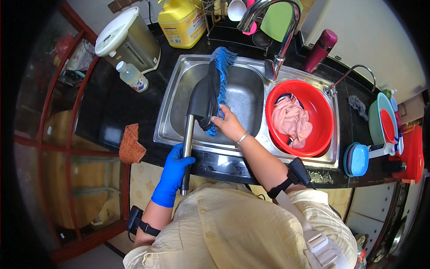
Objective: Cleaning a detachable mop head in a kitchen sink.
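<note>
A duster [204,97] with a black head, blue fringe and short metal handle is held over the left basin of the steel sink [182,71]. My left hand [171,168], in a blue rubber glove, is closed round the lower part of its handle. My bare right hand [230,125] pinches the near edge of the duster's head, where black cloth and blue fringe meet. Some fingertips of that hand are hidden behind the cloth. The fringe runs along the head's right side and bunches at its far end.
A red basin [321,119] holding pink cloth [291,119] fills the right sink bowl. The tap [280,58] arches behind the sink. On the left counter are a thermo pot [130,42], a bottle [133,77] and a brown cloth [131,144]. Blue containers [358,160] stand at right.
</note>
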The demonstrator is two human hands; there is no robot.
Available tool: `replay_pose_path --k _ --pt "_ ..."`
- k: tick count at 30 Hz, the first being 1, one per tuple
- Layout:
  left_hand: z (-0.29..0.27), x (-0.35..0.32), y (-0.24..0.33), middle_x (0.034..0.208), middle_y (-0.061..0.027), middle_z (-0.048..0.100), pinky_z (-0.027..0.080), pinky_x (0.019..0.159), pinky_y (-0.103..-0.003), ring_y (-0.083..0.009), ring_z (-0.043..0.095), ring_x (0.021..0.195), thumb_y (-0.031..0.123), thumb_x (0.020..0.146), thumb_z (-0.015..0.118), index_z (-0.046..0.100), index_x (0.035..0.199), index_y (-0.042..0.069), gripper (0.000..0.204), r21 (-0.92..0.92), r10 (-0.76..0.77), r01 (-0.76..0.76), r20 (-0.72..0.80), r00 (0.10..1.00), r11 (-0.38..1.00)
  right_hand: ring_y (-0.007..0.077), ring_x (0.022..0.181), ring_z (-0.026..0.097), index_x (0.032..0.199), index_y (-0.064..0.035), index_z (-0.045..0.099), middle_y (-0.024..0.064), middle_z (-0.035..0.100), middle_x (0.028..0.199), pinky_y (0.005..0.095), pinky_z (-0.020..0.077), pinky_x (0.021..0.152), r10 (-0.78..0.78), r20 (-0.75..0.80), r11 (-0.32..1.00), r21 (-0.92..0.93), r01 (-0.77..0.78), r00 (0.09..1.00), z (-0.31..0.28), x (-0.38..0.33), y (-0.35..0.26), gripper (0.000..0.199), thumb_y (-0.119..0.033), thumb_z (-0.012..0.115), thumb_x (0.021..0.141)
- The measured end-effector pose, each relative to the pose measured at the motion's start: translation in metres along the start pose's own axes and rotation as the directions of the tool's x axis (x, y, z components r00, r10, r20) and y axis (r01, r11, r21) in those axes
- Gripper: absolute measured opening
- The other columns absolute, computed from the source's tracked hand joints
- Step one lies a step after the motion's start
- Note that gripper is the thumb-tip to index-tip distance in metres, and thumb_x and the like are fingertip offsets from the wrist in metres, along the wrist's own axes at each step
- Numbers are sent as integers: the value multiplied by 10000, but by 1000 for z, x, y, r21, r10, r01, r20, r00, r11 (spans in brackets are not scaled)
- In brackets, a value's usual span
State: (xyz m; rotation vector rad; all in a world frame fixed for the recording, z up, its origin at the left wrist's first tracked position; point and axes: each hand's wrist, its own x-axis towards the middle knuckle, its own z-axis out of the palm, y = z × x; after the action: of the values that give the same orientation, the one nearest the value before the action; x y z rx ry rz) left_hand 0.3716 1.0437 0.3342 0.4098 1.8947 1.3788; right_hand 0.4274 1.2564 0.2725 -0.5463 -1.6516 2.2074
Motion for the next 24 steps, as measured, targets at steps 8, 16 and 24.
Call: replay_pose_path --k 8,16,24 --pt "10 -17 34 734 -45 502 420 540 -227 -119 495 580 10 696 583 483 1033 21 352 -212 -67 79 61 996 974 269 974 538 1229 -5 364 180 529 1072 321 417 840 -210 -123 867 -481 127 970 18 -1 -9 571 -1 559 693" --pt "-26 -52 54 711 -52 500 407 512 -228 -126 496 555 81 729 567 482 997 1 292 -360 -195 274 242 950 892 371 834 530 1058 -81 527 180 522 921 412 444 737 -485 -104 528 -826 196 868 -19 24 7 411 29 488 664" --pt "-68 -95 64 726 -76 509 396 509 -228 -149 496 562 46 696 549 496 1052 -42 370 -458 -350 461 309 884 760 341 818 552 934 -100 618 162 542 881 398 456 740 -371 -116 434 -899 62 921 -24 49 9 284 -42 525 672"
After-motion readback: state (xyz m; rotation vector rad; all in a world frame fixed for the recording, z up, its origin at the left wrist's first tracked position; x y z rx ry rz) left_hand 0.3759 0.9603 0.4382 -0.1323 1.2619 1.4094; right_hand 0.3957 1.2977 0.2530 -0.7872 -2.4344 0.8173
